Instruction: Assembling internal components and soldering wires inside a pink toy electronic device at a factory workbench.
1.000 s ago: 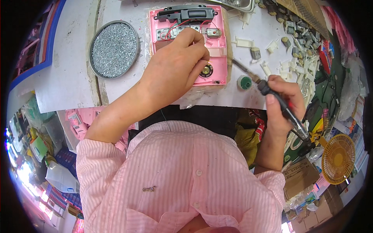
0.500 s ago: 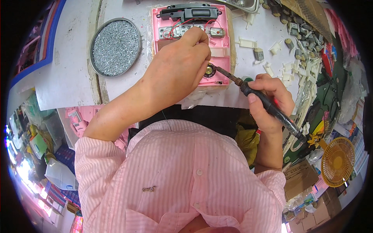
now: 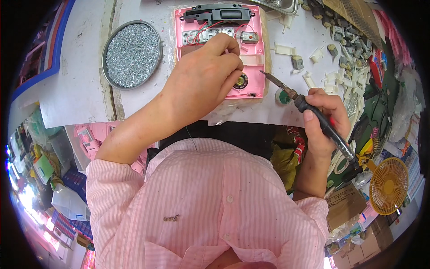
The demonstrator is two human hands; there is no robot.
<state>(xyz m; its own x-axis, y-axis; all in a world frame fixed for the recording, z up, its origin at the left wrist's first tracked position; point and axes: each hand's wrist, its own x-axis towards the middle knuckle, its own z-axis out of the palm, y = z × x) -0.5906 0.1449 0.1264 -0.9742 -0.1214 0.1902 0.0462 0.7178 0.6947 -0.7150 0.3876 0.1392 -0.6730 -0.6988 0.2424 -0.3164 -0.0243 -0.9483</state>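
A pink plastic casing point(image 3: 256, 88) lies open on the table with a black strip-shaped part point(image 3: 228, 15), thin red wires and a small round speaker point(image 3: 240, 81) in it. Over its middle is my left hand point(image 3: 199, 78), fingers pinched together; what they hold, if anything, is hidden beneath them. My right hand point(image 3: 329, 114) grips a soldering iron point(image 3: 305, 106) by its black handle. The iron's tip points up and left, just by the casing's right edge and apart from the speaker.
To the left stands a round metal dish point(image 3: 133, 54) full of small screws. Several white plastic parts and small motors point(image 3: 297, 62) are scattered on the right. A small green round thing point(image 3: 283, 97) sits near the iron. A yellow fan point(image 3: 389, 186) is at lower right.
My right hand has drawn the soldering iron to the right, so its tip has left the speaker's edge. My left hand has stayed almost in place, still pinched over the casing.
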